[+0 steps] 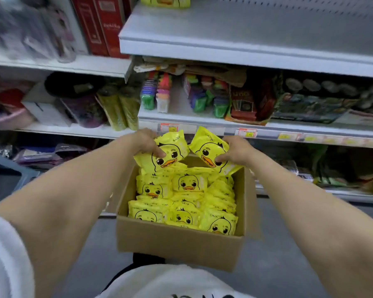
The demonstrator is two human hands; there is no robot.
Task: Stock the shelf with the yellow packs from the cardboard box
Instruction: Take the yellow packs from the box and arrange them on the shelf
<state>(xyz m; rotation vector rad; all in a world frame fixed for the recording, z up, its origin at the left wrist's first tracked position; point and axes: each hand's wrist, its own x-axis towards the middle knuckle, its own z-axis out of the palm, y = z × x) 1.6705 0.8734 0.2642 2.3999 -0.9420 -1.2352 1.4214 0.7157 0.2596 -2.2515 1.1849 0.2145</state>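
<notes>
Stocking's barely begun, tbh
Up top the shelf (246, 24) shows one duck pack (165, 1); box (179, 241) is nearly full of packs (181, 201); left hand (145, 140) grips a pack (170, 151), right hand (235, 150) a second pack (209, 149), just above the box.

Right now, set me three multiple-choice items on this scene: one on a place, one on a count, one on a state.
1. Where is the lone duck pack that lies outside the cardboard box, unheld? A) upper grey shelf B) floor C) a chair
2. Left hand and right hand together hold how many packs? A) one B) two C) four
3. The box is: A) taped shut B) open, empty C) open, holding packs

1 A, it stands on that shelf; 2 B, each grips one yellow pack; 3 C, duck faces fill it.
</notes>
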